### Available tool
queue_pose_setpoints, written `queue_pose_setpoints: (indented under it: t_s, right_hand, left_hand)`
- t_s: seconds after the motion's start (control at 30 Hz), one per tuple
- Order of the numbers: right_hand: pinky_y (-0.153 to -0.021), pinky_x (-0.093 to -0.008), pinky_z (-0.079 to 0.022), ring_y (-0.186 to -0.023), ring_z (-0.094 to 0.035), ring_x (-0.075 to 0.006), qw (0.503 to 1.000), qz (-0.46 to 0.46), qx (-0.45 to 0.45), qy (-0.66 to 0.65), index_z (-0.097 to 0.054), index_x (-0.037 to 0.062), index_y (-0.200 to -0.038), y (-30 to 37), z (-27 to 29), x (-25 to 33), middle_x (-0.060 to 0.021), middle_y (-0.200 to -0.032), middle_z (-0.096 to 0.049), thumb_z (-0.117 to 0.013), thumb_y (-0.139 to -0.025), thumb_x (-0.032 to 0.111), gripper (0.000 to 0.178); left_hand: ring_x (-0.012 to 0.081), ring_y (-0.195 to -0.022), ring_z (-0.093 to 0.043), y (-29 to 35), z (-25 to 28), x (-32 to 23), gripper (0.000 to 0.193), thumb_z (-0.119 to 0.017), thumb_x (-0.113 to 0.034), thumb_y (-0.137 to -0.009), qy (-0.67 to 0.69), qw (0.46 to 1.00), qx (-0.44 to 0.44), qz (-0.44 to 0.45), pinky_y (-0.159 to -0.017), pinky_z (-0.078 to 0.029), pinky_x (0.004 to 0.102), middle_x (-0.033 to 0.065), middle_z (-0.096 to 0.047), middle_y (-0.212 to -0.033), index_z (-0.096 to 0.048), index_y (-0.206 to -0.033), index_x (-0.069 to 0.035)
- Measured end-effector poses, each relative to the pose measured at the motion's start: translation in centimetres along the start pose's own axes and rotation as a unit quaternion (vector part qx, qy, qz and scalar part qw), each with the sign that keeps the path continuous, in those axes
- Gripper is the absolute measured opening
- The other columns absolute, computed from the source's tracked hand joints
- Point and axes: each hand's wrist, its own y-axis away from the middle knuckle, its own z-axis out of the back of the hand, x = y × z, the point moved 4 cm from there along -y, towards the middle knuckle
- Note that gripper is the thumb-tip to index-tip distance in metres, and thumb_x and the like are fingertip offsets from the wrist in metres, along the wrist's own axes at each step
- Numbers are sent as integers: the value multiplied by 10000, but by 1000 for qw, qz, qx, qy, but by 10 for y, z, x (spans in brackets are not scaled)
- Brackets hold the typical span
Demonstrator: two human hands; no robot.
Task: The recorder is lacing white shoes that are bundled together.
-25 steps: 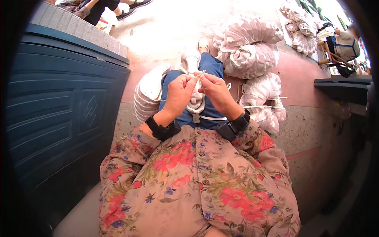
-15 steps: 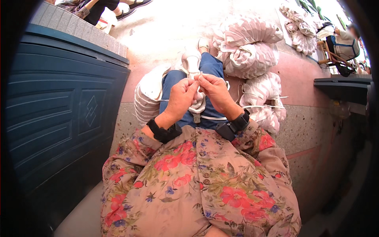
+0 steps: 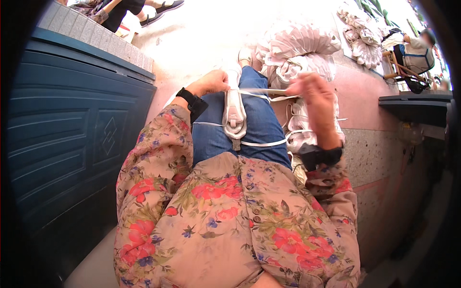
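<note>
A white lace-up shoe (image 3: 235, 111) lies along my lap between my thighs, its heel toward me. My left hand (image 3: 211, 82) is closed at the left side of the shoe's far part; its fingertips are partly hidden. Out to the right, my right hand (image 3: 314, 96) is blurred by motion, its fingers closed on a white shoelace (image 3: 264, 90) stretched across from the shoe. Other loose lengths of lace cross my jeans (image 3: 269, 117). Both wrists wear black bands.
Bundles of white shoes (image 3: 302, 41) are stacked ahead on the right, with another bundle (image 3: 314, 120) beside my right leg. More shoes (image 3: 365, 43) lie farther off. A dark blue panelled door (image 3: 81, 129) stands at the left. People sit at the far left and far right.
My hands were together over the shoe and have moved apart. The right hand has swung out to the right, drawing the shoelace; the left has moved to the shoe's far left side.
</note>
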Motion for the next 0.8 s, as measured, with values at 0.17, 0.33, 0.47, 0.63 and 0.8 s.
queue_pose_setpoints:
  t_s: [0.17,0.33,0.47,0.63,0.8]
  right_hand:
    - [-862,-320,-387,-600,-453,-99,957,245,-104,-112,-513,-11,-875,-3,96,138,-29,-649,-513,-420,-869,64,120]
    - [-934,-457,-291,-648,-440,-115,926,318,-6,-204,-512,-4,-877,11,133,201,-24,-676,-475,-450,-824,17,85]
    - [-880,-413,-339,-658,-451,-142,960,266,56,-61,-519,4,-1061,0,57,148,9,-630,-408,-415,-876,74,222]
    - [-759,-302,-419,-598,-505,-124,991,118,25,-53,-542,0,-1001,1,39,81,-20,-621,-501,-424,-898,171,232]
    - [-616,-235,-429,-615,-537,-99,988,-62,105,98,-564,0,-936,14,19,20,-51,-657,-561,-455,-888,161,200]
  left_hand:
    - [130,-647,-551,-2,-3,8,191,-618,-112,-689,272,961,33,-23,-578,-426,250,60,-593,-725,-573,-843,-9]
    - [105,-660,-537,11,-11,-6,218,-588,-85,-691,340,940,20,32,-583,-418,227,44,-574,-735,-552,-883,12]
    - [123,-605,-541,11,-15,2,133,-575,-45,-640,180,974,-131,31,-535,-423,237,49,-575,-679,-592,-759,10]
    - [78,-559,-486,50,-3,46,193,-576,-25,-651,432,888,-143,62,-487,-388,208,22,-551,-670,-572,-841,8]
    - [50,-524,-435,84,31,54,177,-575,-11,-699,585,781,-208,65,-452,-354,187,5,-526,-687,-547,-874,-14]
